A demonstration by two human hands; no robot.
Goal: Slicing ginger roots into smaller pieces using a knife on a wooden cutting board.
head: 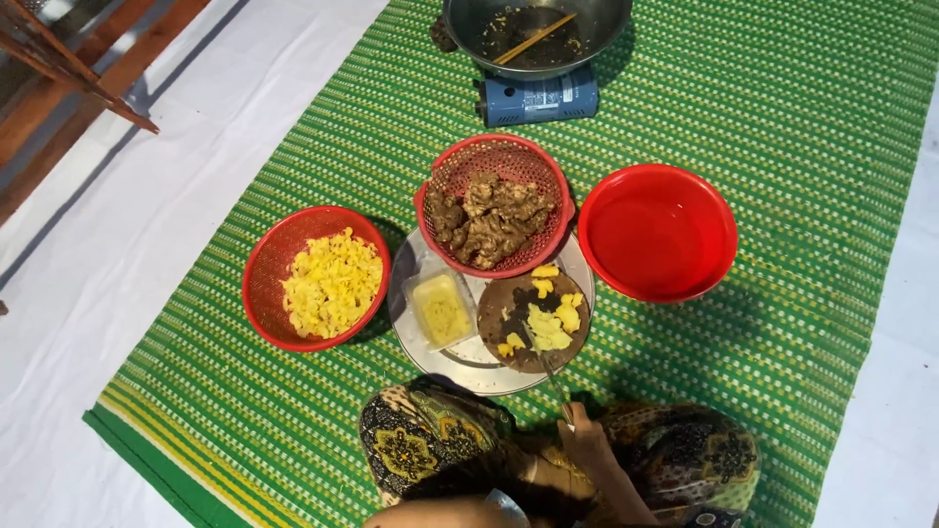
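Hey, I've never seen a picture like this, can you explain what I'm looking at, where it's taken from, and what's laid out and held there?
This is one picture from a camera worn on a person's head, looking down at a green woven mat. There is no machine, only bare hands. One hand, which one I cannot tell, holds a knife over a round wooden board with yellow pieces. The other hand is not clearly in view. The board sits on a metal tray with a small clear tub and a red colander of brown roots. Left is a red basket of yellow slices, right a red bowl, and at the top a pan on a small blue stove.
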